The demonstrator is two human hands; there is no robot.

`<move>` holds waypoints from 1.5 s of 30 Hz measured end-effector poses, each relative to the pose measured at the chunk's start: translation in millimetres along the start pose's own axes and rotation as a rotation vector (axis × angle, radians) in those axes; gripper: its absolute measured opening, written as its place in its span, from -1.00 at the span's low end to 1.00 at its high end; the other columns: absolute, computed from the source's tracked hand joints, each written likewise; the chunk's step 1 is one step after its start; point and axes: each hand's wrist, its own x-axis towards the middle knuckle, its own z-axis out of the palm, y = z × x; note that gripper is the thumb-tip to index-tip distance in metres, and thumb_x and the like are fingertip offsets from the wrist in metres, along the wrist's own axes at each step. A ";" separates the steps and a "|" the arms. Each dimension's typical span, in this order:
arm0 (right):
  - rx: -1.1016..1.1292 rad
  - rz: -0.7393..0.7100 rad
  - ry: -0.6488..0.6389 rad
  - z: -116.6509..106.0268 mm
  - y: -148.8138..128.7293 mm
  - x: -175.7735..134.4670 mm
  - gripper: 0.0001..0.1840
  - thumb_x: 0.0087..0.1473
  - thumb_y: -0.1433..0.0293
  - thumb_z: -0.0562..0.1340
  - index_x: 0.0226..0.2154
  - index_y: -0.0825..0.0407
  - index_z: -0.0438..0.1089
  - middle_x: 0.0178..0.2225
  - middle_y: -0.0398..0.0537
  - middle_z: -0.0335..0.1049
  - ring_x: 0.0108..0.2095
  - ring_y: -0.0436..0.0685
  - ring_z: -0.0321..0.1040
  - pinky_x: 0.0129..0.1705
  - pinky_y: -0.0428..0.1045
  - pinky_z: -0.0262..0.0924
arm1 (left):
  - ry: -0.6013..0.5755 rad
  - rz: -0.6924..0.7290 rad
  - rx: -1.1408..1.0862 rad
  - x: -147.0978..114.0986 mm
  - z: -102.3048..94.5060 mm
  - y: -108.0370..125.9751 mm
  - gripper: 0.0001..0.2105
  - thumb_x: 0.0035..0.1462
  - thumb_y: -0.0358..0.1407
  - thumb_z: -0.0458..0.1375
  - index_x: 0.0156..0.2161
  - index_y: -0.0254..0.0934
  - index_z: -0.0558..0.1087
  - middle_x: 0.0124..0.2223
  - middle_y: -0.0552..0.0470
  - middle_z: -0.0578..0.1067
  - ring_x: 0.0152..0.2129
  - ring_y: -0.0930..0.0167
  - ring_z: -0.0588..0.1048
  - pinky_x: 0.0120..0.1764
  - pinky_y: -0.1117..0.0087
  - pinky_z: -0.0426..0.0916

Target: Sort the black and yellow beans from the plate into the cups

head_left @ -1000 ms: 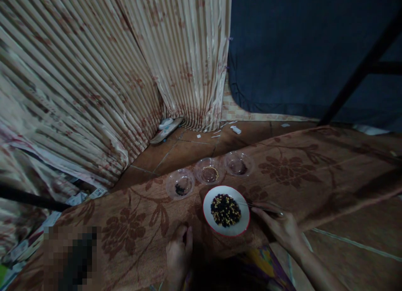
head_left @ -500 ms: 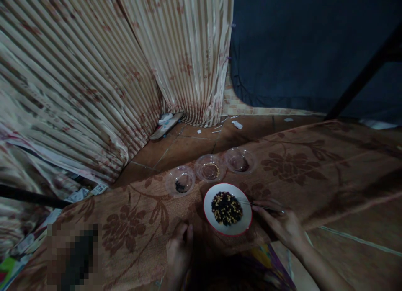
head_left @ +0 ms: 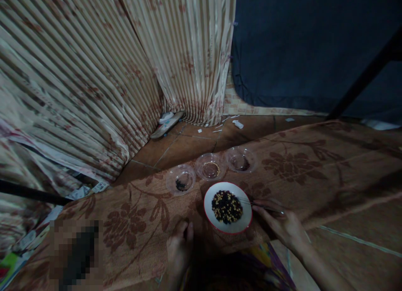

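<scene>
A white bowl [head_left: 210,217] with a red rim holds a mix of dark and yellowish beans or grains [head_left: 226,207]. My right hand [head_left: 284,226], right of the bowl, grips slim metal tweezers [head_left: 266,207] whose tips reach over the bowl's right rim, close to the mix. Loosely closed, my left hand [head_left: 180,243] rests on the cloth left of the bowl, with nothing visible in it. Behind the bowl stand three clear plastic cups: the left cup [head_left: 172,182] has a few dark pieces, the middle cup [head_left: 201,170] some yellowish ones, the right cup [head_left: 234,155] some dark reddish ones.
A brown flowered cloth [head_left: 141,207] covers the long surface under the bowl and cups. Beyond its far edge lies a tiled floor [head_left: 176,150] with scraps and a slipper-like object [head_left: 168,125] beside striped curtains [head_left: 191,65]. A blurred dark item [head_left: 78,255] is at lower left.
Hands, tweezers, bowl and cups hold nearly the same places. The whole view has shifted very slightly.
</scene>
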 end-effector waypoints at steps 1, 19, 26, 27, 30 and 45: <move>-0.005 -0.008 0.007 0.1 -0.3 0.0 -0.68 0.10 0.11 0.19 -0.26 -0.06 0.54 -0.21 -0.05 0.54 -0.20 0.18 0.50 -0.15 0.03 0.40 | 0.005 0.005 -0.002 0.2 -0.4 0.4 -0.74 0.25 -0.23 0.00 -0.45 -0.22 0.39 -0.55 0.14 0.46 -0.62 0.53 0.46 -0.51 0.57 0.18; 0.007 -0.008 0.014 2.3 -0.8 0.8 -0.69 0.11 0.12 0.20 -0.28 -0.06 0.54 -0.22 -0.05 0.54 -0.21 0.16 0.49 -0.17 0.01 0.39 | -0.001 0.000 0.014 -0.5 0.0 -0.1 -0.72 0.25 -0.25 0.01 -0.48 -0.22 0.39 -0.56 0.12 0.48 -0.63 0.51 0.46 -0.53 0.56 0.16; 0.051 -0.006 0.019 3.6 -2.5 1.4 -0.69 0.11 0.12 0.20 -0.29 -0.05 0.54 -0.23 -0.04 0.54 -0.21 0.18 0.49 -0.16 0.03 0.39 | 0.005 0.003 -0.002 -1.0 0.4 0.0 -0.76 0.25 -0.25 0.03 -0.43 -0.21 0.43 -0.53 0.10 0.50 -0.61 0.50 0.48 -0.52 0.55 0.18; 0.057 -0.005 0.024 3.9 -3.3 1.6 -0.69 0.10 0.12 0.20 -0.29 -0.05 0.55 -0.23 -0.04 0.55 -0.21 0.18 0.49 -0.17 0.03 0.39 | 0.008 0.010 -0.016 -1.1 0.5 -0.1 -0.76 0.24 -0.26 0.03 -0.43 -0.21 0.43 -0.51 0.10 0.51 -0.60 0.50 0.48 -0.51 0.55 0.19; 0.064 -0.002 0.023 4.0 -6.7 2.9 -0.66 0.10 0.09 0.19 -0.30 -0.04 0.55 -0.25 -0.03 0.55 -0.23 0.18 0.50 -0.19 0.03 0.40 | 0.014 0.007 -0.034 -1.2 0.3 -0.1 -0.77 0.24 -0.26 0.03 -0.42 -0.21 0.44 -0.48 0.09 0.52 -0.60 0.50 0.48 -0.50 0.55 0.20; 0.049 0.017 -0.003 7.1 -11.7 5.1 -0.65 0.09 0.10 0.21 -0.26 -0.03 0.55 -0.25 -0.02 0.54 -0.24 0.17 0.49 -0.20 0.02 0.37 | 0.023 0.060 0.008 -0.7 -2.6 2.2 -0.72 0.26 -0.24 -0.02 -0.46 -0.22 0.40 -0.53 0.08 0.49 -0.60 0.49 0.47 -0.50 0.53 0.18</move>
